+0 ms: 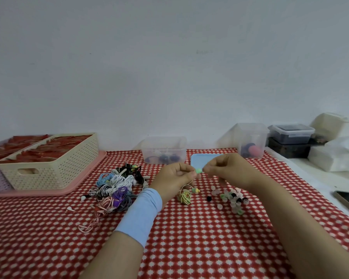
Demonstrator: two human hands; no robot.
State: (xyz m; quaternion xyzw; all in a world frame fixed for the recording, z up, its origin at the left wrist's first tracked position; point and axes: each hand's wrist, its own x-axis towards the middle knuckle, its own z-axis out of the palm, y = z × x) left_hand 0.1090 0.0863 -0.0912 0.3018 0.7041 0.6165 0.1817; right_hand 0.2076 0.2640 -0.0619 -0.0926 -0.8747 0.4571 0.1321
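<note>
Green tip [198, 170] pinched between both hands, above the cloth

Starting at the left, we pass a cream basket [48, 174] and a tangle of earphone cables [117, 188] lying on the checked cloth [189, 238]. Neither hand is on them. Next comes our left hand [175, 180], raised off the table with its fingers curled round a thin cord [186, 185]. The cord drops to a small coiled bundle [184, 196] on the cloth just below. Whether an earbud sits at our fingertips we cannot tell.

The green tip is in the air just right of that grip, touching both hands. The thumb and forefinger of our right hand [228, 172] pinch it from the far side. The line from one grip to the other runs roughly level, left to right, so we judge the push that seats the tip should go leftward along that line, with the left hand holding steady.

Further right, and nearer our right hand, a heap of loose tips [233, 198] lies on the cloth.
</note>
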